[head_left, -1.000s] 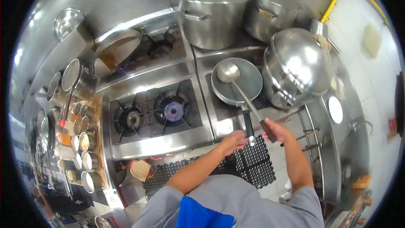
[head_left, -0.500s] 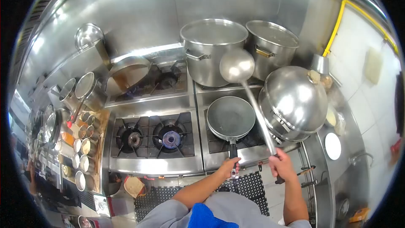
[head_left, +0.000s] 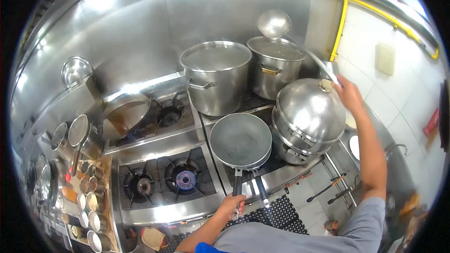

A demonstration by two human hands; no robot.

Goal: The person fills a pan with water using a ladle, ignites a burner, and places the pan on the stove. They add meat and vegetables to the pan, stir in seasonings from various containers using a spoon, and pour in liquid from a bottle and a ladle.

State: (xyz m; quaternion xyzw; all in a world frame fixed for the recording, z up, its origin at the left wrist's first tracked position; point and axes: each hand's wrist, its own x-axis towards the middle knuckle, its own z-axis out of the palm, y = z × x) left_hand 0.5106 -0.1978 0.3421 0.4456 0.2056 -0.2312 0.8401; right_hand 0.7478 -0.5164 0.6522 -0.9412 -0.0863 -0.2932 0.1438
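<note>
My left hand (head_left: pixel 232 207) is closed round the black handle of a grey frying pan (head_left: pixel 240 139). Beneath it is a second frying pan (head_left: pixel 263 159), mostly hidden, its own handle angled to the right. My right hand (head_left: pixel 348 93) grips the handle end of a long metal ladle, raised at the back right. The ladle's bowl (head_left: pixel 274 23) hangs in front of the steel wall, over the rear stockpot (head_left: pixel 275 68) as I see it. A big domed steel lid (head_left: pixel 311 107) covers a pot just below my right forearm.
A larger stockpot (head_left: pixel 218 86) stands behind the pans. To the left, a lit burner (head_left: pixel 186 180) shows a blue flame beside another burner (head_left: pixel 144 186). Several small containers (head_left: pixel 93 221) line the far left counter. A yellow pipe (head_left: pixel 340 28) runs along the right wall.
My right hand has swung the ladle up and to the right, away from the pans. The upper pan has shifted left, off the lower one's handle line. My view has also turned.
</note>
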